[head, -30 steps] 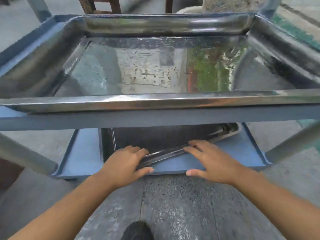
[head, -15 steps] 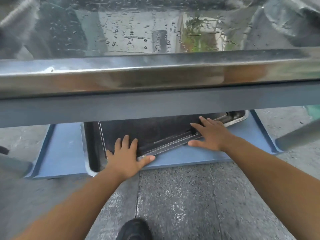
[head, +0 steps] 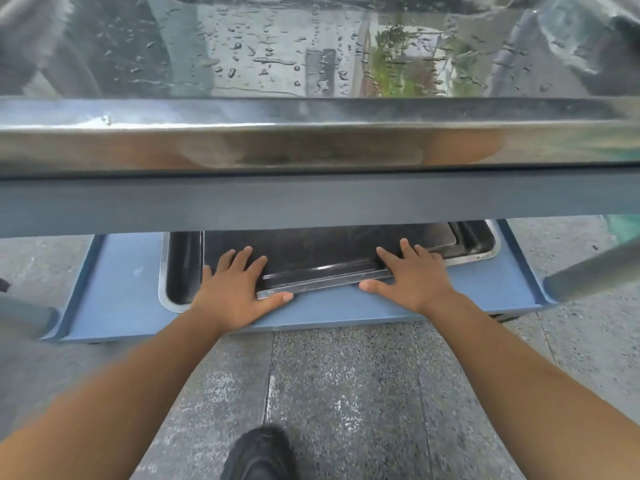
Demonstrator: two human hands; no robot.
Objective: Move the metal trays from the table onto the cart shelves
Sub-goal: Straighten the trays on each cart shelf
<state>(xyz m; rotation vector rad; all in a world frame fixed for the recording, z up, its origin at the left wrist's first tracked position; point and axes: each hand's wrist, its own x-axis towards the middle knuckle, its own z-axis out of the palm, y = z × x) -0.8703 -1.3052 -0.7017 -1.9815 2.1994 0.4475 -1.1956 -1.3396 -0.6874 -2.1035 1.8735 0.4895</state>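
A flat metal tray (head: 322,271) lies a little askew on top of a deeper metal tray (head: 176,271) on the blue bottom shelf (head: 117,292) of the cart. My left hand (head: 235,289) lies flat on the upper tray's near left corner, fingers spread. My right hand (head: 412,275) presses flat on its near right edge, fingers spread too. Neither hand grips anything. A large wet metal tray (head: 311,133) fills the cart's top shelf close to the camera and hides the back of the lower trays.
The top shelf's grey-blue front rail (head: 311,202) runs across the view just above my hands. Grey cart legs stand at left (head: 24,317) and right (head: 595,271). Speckled stone floor lies below, with my black shoe (head: 259,455) at the bottom.
Both hands have pushed the flat tray further in under the top shelf, turning it nearly square with the lower tray. My fingers have spread flat. The camera has dropped lower and closer.
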